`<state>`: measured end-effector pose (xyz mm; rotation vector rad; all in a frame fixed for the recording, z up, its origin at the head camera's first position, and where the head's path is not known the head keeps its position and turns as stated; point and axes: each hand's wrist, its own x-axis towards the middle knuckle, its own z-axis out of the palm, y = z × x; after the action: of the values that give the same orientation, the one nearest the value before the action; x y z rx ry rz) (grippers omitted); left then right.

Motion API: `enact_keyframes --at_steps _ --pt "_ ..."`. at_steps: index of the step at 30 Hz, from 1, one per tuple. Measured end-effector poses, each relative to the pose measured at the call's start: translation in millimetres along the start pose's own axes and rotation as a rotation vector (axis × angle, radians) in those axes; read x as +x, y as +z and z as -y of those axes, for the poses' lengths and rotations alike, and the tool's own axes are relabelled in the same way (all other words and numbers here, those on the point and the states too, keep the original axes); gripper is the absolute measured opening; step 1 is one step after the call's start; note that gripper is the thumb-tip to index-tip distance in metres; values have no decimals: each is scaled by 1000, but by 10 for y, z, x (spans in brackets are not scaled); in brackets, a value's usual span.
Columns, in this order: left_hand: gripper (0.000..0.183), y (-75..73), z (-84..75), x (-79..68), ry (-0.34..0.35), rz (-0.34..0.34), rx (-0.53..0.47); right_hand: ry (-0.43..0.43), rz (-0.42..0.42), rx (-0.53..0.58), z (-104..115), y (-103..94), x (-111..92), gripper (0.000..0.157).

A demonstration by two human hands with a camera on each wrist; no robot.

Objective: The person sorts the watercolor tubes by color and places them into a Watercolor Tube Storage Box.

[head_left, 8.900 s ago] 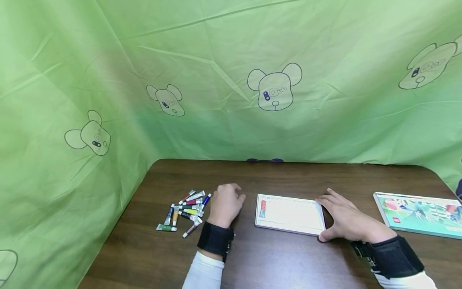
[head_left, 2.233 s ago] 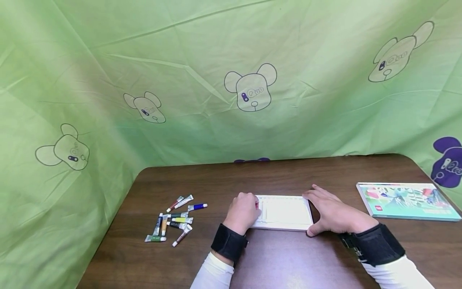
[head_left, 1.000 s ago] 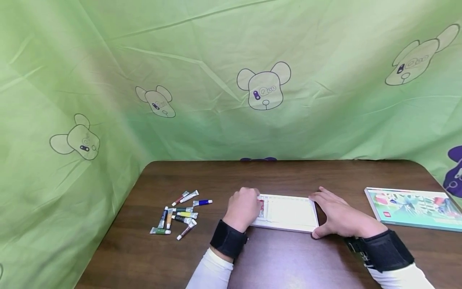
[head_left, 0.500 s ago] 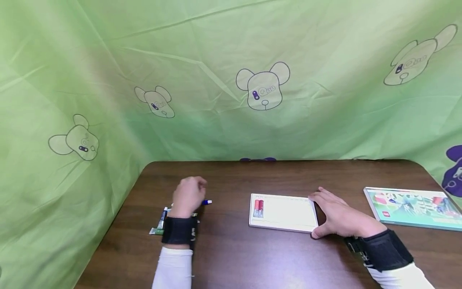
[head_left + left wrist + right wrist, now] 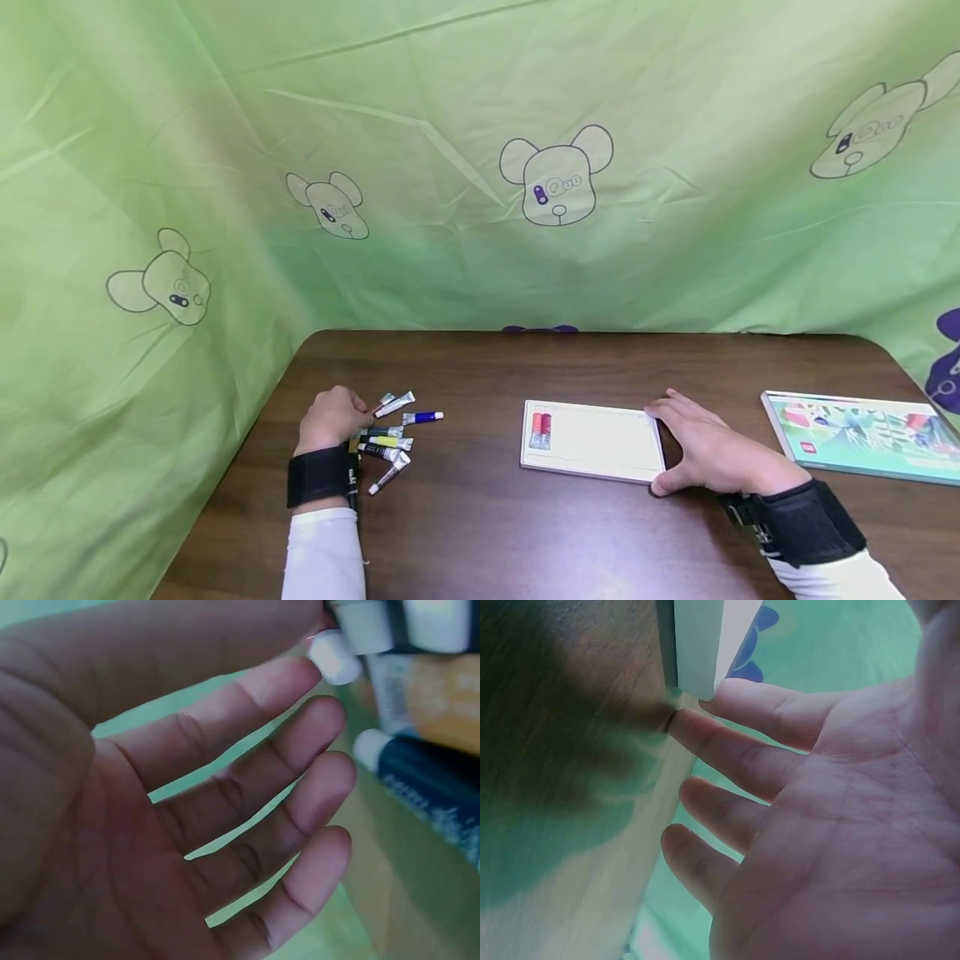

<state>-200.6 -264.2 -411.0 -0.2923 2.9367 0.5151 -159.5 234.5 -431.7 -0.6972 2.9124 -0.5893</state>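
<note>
In the head view my left hand (image 5: 330, 418) is at the far left of a loose group of small paint tubes. Its thumb and index finger pinch the cap end of a dark red paint tube (image 5: 382, 404); the left wrist view shows a white cap (image 5: 335, 658) at the fingertips, while the other fingers are extended. My right hand (image 5: 712, 450) holds the right end of a shallow white box (image 5: 600, 442), thumb at the near corner, fingers at the far one. Inside its left end lie an orange-red tube (image 5: 536, 423) and a crimson tube (image 5: 546, 425), side by side.
Close by lie a white tube (image 5: 396, 405), a blue tube (image 5: 423, 417), a yellow tube (image 5: 390, 442) and a brown tube (image 5: 388, 474). A flat teal printed box (image 5: 862, 433) sits at the right. Green cloth (image 5: 450, 275) hangs behind the brown table (image 5: 465, 533).
A crimson tube has gone from the pile into the white box beside the orange-red one. My left hand has then moved from the box back left to the tubes. The right hand stays at the box.
</note>
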Motion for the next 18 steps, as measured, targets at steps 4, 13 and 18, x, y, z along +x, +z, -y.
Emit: enact_keyframes --at_steps 4,13,18 --pt "14 27 -10 10 -15 14 26 -8 -9 -1 -16 16 -4 103" --pt "15 52 -29 15 -7 22 29 -10 -13 4 -25 24 -1 103" --pt "14 55 -36 23 -4 -6 28 -4 -6 5 -13 10 -3 103"
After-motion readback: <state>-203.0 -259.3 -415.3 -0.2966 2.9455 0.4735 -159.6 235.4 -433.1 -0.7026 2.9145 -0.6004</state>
